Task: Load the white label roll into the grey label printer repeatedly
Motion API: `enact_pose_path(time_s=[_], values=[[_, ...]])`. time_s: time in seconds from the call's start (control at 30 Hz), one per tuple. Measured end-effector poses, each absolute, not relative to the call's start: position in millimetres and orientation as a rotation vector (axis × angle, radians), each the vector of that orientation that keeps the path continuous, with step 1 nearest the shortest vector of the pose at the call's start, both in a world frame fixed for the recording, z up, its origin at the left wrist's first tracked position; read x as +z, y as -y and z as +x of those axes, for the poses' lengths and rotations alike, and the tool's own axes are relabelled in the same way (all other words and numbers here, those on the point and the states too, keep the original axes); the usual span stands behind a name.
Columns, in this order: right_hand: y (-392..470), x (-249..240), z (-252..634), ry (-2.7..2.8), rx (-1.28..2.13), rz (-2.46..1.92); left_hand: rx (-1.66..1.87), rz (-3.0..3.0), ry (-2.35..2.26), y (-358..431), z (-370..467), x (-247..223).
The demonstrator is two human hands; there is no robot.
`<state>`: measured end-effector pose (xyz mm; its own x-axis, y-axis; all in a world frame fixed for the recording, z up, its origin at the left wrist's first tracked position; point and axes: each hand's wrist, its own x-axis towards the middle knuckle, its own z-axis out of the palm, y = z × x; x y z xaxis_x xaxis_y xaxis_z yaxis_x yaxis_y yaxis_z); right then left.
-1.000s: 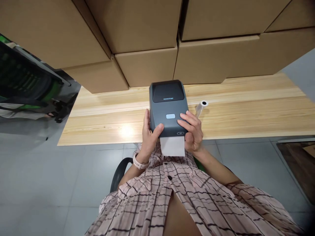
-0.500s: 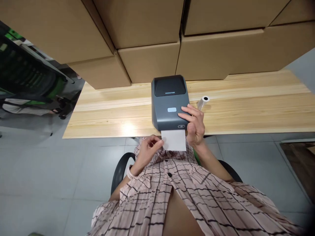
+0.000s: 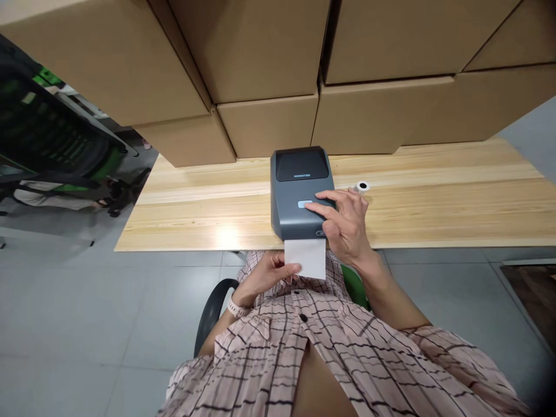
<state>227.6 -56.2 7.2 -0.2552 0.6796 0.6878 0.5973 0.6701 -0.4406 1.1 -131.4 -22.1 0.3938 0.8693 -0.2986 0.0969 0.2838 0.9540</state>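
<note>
A dark grey label printer [image 3: 286,211] stands at the front edge of the wooden table [image 3: 204,208]. A blank white paper label [image 3: 311,260] hangs out of its front, over the table edge. My left hand [image 3: 273,273] pinches the label's left side, thumb on top and fingers underneath. Over the printer's right side, my right hand [image 3: 345,223] is spread, with one fingertip at the light button [image 3: 303,204] and another on the lid. My right hand holds nothing. A small white roll [image 3: 362,186] stands just behind it.
Large cardboard boxes [image 3: 269,124] are stacked along the back of the table. A black and green chair [image 3: 56,133] is at the far left, with part of a person beside it. A dark chair armrest [image 3: 212,307] is left of my lap.
My right hand has moved left over the printer, bringing a fingertip to the button. My left hand has moved further onto the label. The view has shifted slightly.
</note>
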Motion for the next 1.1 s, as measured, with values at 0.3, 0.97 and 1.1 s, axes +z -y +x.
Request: enact_pose_path(time_s=[0.3, 0.97, 1.1], values=[[39, 31, 218, 2.149, 0.034, -0.996, 1.220, 1.176, -1.456, 118, -33, -1], [84, -33, 235, 1.681, 0.631, -1.138, 1.454, 1.514, -1.259, 112, 13, -31], [80, -13, 236, 1.652, 0.638, -1.125, 1.486, 1.561, -1.266, 104, 6, -21]])
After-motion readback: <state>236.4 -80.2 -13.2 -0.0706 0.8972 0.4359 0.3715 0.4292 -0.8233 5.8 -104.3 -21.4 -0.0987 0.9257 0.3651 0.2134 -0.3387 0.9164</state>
